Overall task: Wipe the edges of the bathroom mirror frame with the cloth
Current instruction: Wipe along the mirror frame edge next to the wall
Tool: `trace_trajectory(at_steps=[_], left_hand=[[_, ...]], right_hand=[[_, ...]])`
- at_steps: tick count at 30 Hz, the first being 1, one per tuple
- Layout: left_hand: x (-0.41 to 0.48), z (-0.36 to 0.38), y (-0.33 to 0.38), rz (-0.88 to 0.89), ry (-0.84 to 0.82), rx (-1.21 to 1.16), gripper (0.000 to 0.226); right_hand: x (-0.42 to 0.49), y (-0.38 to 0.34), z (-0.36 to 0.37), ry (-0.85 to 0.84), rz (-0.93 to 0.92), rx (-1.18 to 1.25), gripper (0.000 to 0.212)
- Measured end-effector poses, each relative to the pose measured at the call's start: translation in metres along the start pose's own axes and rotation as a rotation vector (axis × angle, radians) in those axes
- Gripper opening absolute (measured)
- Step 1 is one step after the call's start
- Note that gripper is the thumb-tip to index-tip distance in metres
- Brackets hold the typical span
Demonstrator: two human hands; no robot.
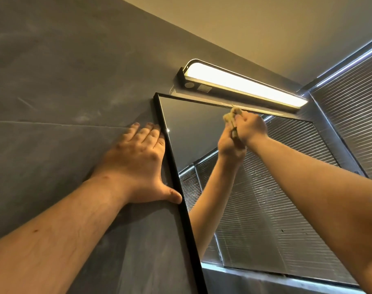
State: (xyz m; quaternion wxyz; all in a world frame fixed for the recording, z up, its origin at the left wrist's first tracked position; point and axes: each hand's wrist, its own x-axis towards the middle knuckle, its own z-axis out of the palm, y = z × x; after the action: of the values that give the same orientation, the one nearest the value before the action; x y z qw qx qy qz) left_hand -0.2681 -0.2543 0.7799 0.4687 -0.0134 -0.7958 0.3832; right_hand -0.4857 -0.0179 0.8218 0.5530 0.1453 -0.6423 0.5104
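I saw the yellowish cloth (230,118) bunched in the right hand (252,129), pressed against the black mirror frame (182,205) along its top edge, under the lit wall lamp (242,84). The left hand (138,164) lay flat, fingers straight, on the grey wall (53,102), touching the frame's left edge.

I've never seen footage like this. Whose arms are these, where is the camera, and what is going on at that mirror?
There is no machine here. A person wears a wide-angle camera on the head, so you look up along their own two arms. This is the only view. The left hand lies flat on the grey wall, its fingers straight, beside the black mirror frame. The right hand grips a yellowish cloth and holds it at the frame's top edge, just under the lit wall lamp. The third arm is only a reflection in the mirror glass, which also shows window blinds.
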Motion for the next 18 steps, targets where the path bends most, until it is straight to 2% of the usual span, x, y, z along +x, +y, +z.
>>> trace_trajectory(at_steps=[4,8,11,14,16,18], left_hand=[[0.0,0.0,0.0,0.001,0.007,0.001,0.151],[0.0,0.0,0.0,0.003,0.004,0.006,0.147],[0.0,0.0,0.0,0.001,0.0,0.006,0.147],[-0.001,-0.001,0.001,0.002,0.008,0.015,0.147],[-0.002,-0.001,0.001,0.003,0.009,0.02,0.145],[-0.003,-0.001,0.001,0.004,0.01,0.018,0.144]], right_hand=[[-0.002,0.023,-0.013,-0.122,0.113,-0.011,0.057],[0.006,0.023,-0.007,-0.214,0.109,0.004,0.045],[0.0,-0.001,-0.001,-0.189,-0.025,0.154,0.054],[-0.013,-0.038,0.006,-0.2,-0.262,0.209,0.033],[-0.013,-0.059,0.018,-0.196,-0.397,0.24,0.037],[-0.008,-0.065,0.027,-0.199,-0.428,0.251,0.041]])
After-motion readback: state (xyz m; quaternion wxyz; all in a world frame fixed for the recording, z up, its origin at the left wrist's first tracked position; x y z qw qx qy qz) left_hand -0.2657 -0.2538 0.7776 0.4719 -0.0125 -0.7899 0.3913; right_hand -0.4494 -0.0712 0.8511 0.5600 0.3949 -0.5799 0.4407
